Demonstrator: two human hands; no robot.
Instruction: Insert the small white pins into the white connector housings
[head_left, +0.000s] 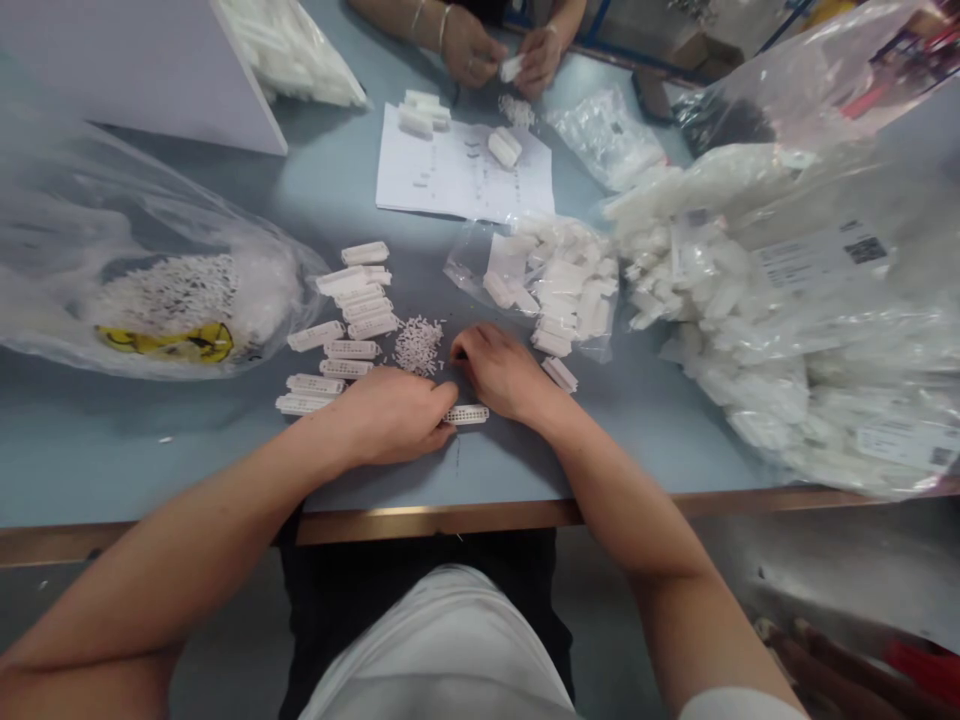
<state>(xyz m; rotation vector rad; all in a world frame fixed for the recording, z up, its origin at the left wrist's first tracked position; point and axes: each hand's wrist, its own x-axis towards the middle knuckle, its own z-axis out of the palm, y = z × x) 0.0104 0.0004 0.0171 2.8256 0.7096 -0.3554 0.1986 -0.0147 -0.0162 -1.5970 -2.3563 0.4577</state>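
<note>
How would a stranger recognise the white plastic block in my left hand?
On the blue-grey table, find its brown front edge. Just beyond, your left hand grips the white plastic block, its perforated end showing. Unlike the white blocks farther left, this one is held.

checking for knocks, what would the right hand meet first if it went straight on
Likely the small white pieces, piled just left of the right hand, though depth is hard to judge.

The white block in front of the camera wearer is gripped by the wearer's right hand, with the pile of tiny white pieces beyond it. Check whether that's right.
The hand is wrong: the head view shows the left hand gripping the white block. The pile of tiny white pieces does lie beyond it.
</note>
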